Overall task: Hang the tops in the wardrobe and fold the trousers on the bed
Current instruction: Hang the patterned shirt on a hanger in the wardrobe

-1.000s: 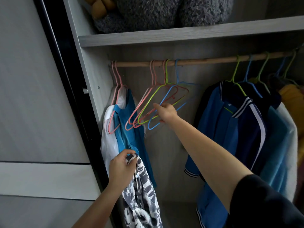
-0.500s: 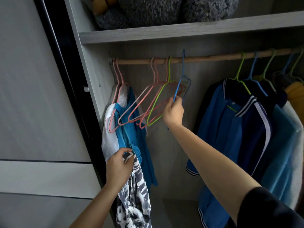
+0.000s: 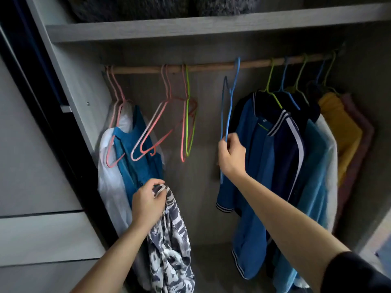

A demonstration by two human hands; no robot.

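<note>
- At the wardrobe's wooden rail [image 3: 211, 67], we see a person's right hand [image 3: 231, 154] pinching the lower part of a blue hanger [image 3: 227, 111], fingers curled round its wire. The hook sits up at the rail, and we cannot tell whether it rests on it.
- Below the rail's left half, the left hand [image 3: 148, 205] grips a bunched black-and-white patterned top [image 3: 171, 240] by its upper edge. The cloth hangs down from the fist, on no hanger.
- We find the two hands well apart, each clamped on its own thing.
- Left of the blue hanger, bare pink hangers [image 3: 152, 132] and one green hanger [image 3: 187, 115] hang from the rail.
- At the rail's far left end, a blue top [image 3: 135, 161] and a white garment [image 3: 110, 187] hang on pink hangers, just beside the left hand.
- Along the rail's right half, we see a row of hung tops [image 3: 281, 157]: blue, navy with white stripes, light blue, white, yellow.
- Above the rail runs a grey shelf [image 3: 211, 26].
</note>
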